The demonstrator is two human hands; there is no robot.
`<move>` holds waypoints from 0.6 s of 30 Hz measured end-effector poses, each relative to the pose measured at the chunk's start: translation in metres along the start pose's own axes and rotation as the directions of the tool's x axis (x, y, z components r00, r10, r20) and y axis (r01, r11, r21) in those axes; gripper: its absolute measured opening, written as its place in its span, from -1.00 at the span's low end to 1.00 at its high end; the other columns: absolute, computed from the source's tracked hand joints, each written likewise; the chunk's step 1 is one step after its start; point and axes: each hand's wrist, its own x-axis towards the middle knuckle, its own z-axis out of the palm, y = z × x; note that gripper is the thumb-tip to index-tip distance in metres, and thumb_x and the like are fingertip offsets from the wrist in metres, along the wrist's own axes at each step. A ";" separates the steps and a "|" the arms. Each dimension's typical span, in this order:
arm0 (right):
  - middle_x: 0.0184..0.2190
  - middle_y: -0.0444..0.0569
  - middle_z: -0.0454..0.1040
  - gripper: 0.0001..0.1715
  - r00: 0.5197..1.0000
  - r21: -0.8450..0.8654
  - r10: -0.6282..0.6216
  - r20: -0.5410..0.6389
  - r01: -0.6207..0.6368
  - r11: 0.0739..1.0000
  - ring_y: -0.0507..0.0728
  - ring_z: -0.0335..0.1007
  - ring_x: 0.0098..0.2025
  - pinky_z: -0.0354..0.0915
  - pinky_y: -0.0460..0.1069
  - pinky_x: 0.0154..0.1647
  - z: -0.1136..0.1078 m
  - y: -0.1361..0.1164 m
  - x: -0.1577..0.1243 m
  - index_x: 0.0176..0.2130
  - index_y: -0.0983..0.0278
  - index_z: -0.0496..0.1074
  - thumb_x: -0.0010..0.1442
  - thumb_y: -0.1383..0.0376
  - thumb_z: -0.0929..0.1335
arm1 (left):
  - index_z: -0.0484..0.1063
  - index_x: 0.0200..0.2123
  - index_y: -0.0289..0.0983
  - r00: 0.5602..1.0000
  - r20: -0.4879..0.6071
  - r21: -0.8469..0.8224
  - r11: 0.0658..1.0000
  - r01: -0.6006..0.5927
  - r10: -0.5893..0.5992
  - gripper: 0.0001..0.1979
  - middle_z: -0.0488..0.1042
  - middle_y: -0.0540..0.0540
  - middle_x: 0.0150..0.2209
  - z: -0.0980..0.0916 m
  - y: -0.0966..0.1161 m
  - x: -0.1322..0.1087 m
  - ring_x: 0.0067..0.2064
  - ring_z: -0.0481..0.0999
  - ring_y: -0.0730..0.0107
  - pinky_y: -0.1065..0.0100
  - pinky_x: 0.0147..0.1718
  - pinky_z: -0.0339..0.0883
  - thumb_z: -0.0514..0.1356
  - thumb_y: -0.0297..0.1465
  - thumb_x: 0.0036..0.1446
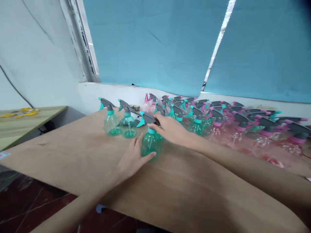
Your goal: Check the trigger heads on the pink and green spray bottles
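Observation:
A green see-through spray bottle (148,145) with a grey and turquoise trigger head stands upright between my hands, near the middle of the wooden table. My left hand (134,153) is wrapped round the bottle's body, thumb across its front. Around the grey spray head closes my right hand (167,127), its fingers partly hidden behind the head. Left of this bottle stand two more green spray bottles, a nearer-to-hand one (128,126) and an outer one (111,123). Another green bottle is partly hidden right behind the held one.
Many pink and green spray bottles (239,136) crowd the right and back of the table (80,152). A lighter table (14,124) with yellow pieces (29,111) stands at far left. Blue sheeting (150,42) hangs behind. The table's front edge drops to a dark red floor.

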 end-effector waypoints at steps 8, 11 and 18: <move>-0.47 -0.13 0.41 -0.65 0.999 0.222 -0.031 -0.041 0.039 0.974 0.05 0.29 -0.45 0.13 -0.05 -0.46 -0.034 0.033 -0.069 -0.24 0.25 0.36 0.22 0.03 0.23 | 0.06 0.22 -0.09 0.984 0.164 -0.289 0.957 -0.015 0.065 -0.32 0.37 -0.15 0.09 0.012 0.058 -0.011 0.10 0.37 0.02 0.02 -0.03 0.33 0.24 -0.13 0.09; -0.35 -0.12 0.46 -0.62 0.999 0.388 -0.022 -0.040 0.036 0.921 0.05 0.35 -0.35 0.22 -0.05 -0.37 -0.040 0.053 -0.090 -0.20 0.24 0.36 0.11 0.03 0.35 | 0.11 0.19 -0.08 0.967 0.234 -0.371 0.928 -0.006 0.100 -0.33 0.38 -0.13 0.08 0.019 0.077 -0.008 0.08 0.39 0.02 0.01 -0.03 0.32 0.29 -0.16 0.05; -0.27 -0.09 0.48 -0.48 0.989 0.562 0.141 -0.049 -0.089 0.822 0.09 0.41 -0.34 0.33 -0.01 -0.43 -0.027 0.086 -0.129 -0.10 0.19 0.33 -0.04 0.09 0.45 | 0.21 0.10 -0.15 0.928 0.335 -0.422 0.907 -0.010 0.166 -0.36 0.38 -0.17 0.07 0.047 0.120 0.004 0.10 0.36 -0.04 -0.02 -0.03 0.31 0.32 -0.12 0.00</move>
